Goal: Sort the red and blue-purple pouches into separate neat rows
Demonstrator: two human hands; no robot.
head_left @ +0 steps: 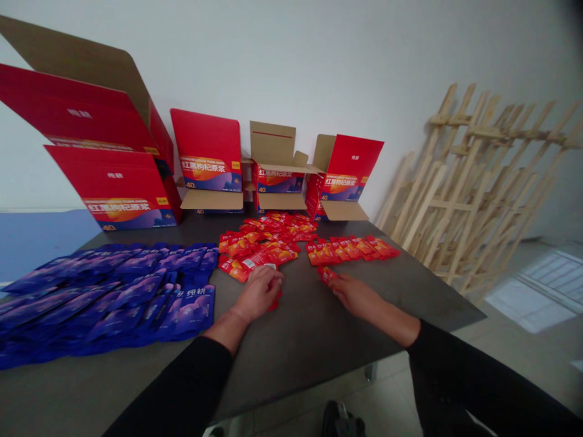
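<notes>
My left hand (259,293) is curled on the dark table (300,340), its fingers closed on a red sachet whose edge peeks out below the knuckles. It rests at the near edge of a loose heap of red sachets (264,243). My right hand (353,293) lies flat-ish to the right, with its fingertips pinching a single red sachet (326,274). Just beyond that hand, a neat overlapping row of red sachets (350,249) runs to the right.
A large spread of blue sachets (109,291) covers the table's left side. Open red cartons (113,182) (209,158) (277,173) (346,176) stand along the back by the white wall. Wooden frames (478,182) lean at the right, past the table's edge.
</notes>
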